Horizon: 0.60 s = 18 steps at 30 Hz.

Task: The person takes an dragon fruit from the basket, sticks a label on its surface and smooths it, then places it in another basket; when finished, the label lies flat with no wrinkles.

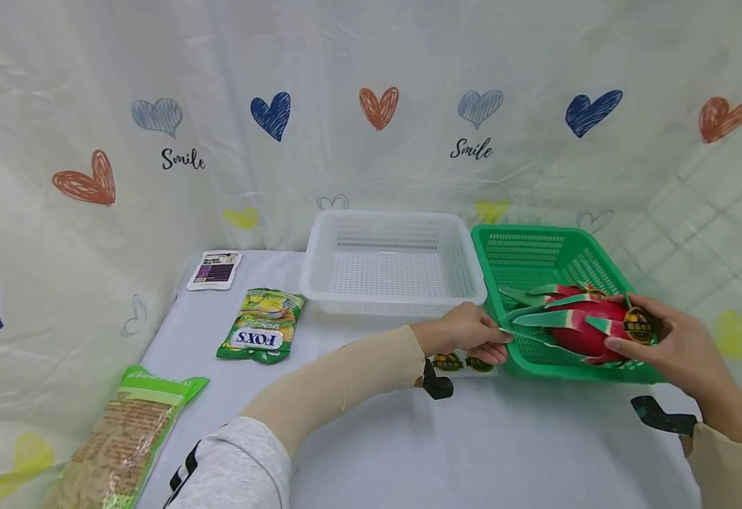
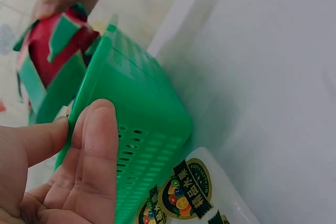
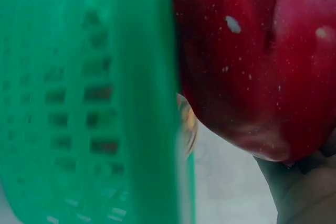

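My right hand (image 1: 682, 339) grips a red dragon fruit (image 1: 577, 332) with long green scales and a round black-and-gold sticker. The fruit lies over the green basket (image 1: 530, 251), near its front right side. Behind it a second dragon fruit (image 1: 564, 289) shows partly, mostly hidden. In the right wrist view the gripped fruit's red skin (image 3: 236, 61) is close to the basket wall (image 3: 147, 103). My left hand (image 1: 473, 332) pinches the basket's left front rim; in the left wrist view the thumb and fingers (image 2: 100, 135) lie on either side of that rim.
A white basket (image 1: 393, 300) stands left of the green one. Below my left hand lies a white item with round fruit stickers (image 1: 450, 362). Farther left are a green FOX'S candy bag (image 1: 263, 325), a small white-and-purple packet (image 1: 215, 270) and a large brown-filled bag (image 1: 123, 438).
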### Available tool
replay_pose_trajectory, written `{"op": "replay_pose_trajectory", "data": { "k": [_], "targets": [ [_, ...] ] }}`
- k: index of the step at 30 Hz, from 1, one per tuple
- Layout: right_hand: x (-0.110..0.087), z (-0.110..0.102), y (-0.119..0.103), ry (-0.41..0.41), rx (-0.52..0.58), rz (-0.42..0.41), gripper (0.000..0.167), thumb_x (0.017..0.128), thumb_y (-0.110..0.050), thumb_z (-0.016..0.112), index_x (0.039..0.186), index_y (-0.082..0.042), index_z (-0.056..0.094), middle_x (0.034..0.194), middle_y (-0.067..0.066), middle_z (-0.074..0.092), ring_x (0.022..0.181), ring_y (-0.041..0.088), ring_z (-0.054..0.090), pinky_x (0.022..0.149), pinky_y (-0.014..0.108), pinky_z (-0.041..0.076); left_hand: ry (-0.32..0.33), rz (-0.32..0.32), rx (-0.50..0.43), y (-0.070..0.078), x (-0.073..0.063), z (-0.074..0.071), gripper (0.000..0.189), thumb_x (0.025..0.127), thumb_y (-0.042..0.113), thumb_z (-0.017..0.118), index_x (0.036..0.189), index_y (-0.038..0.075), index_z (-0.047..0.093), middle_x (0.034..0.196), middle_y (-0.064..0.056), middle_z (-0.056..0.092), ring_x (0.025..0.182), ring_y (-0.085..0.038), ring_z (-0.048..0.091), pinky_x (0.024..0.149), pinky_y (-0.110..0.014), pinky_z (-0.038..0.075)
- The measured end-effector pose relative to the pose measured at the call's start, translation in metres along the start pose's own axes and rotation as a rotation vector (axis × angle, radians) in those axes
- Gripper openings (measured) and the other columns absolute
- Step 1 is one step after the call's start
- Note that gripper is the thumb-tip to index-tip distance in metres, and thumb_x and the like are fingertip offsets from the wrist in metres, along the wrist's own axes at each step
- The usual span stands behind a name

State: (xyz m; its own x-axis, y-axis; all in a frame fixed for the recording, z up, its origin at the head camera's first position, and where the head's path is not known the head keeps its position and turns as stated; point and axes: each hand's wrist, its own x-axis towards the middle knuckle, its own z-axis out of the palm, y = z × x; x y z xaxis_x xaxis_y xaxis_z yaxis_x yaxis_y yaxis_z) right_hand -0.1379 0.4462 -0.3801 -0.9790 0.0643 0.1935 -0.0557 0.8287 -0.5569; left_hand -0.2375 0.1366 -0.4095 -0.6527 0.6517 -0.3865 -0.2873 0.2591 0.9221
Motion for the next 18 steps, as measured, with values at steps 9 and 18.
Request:
{"op": "replay_pose_trajectory", "data": {
  "k": [9, 18],
  "targets": [
    [0.008, -0.006, 0.026, -0.100, -0.071, 0.085, 0.089, 0.093, -0.032, 0.079, 0.156, 0.010, 0.032, 0.144, 0.050, 0.037, 0.119, 0.061, 0.036, 0.061, 0.014, 0.039, -0.012, 0.007, 0.001, 0.000, -0.002, 0.000, 0.024, 0.099, 0.013, 0.072, 0.105, -0.011, 0.075, 0.070, -0.012, 0.074, 0.058, -0.016, 0.070, 0.098, -0.054, 0.057],
    [0.019, -0.005, 0.032, -0.198, -0.148, 0.032, 0.087, 0.094, -0.038, 0.076, 0.156, 0.007, 0.034, 0.146, 0.051, 0.037, 0.125, 0.063, 0.037, 0.086, 0.075, 0.043, 0.000, 0.007, -0.012, -0.001, -0.002, 0.001, 0.018, 0.098, 0.012, 0.072, 0.092, -0.005, 0.076, 0.071, -0.013, 0.074, 0.057, -0.016, 0.070, 0.098, -0.054, 0.057]
  ]
}}
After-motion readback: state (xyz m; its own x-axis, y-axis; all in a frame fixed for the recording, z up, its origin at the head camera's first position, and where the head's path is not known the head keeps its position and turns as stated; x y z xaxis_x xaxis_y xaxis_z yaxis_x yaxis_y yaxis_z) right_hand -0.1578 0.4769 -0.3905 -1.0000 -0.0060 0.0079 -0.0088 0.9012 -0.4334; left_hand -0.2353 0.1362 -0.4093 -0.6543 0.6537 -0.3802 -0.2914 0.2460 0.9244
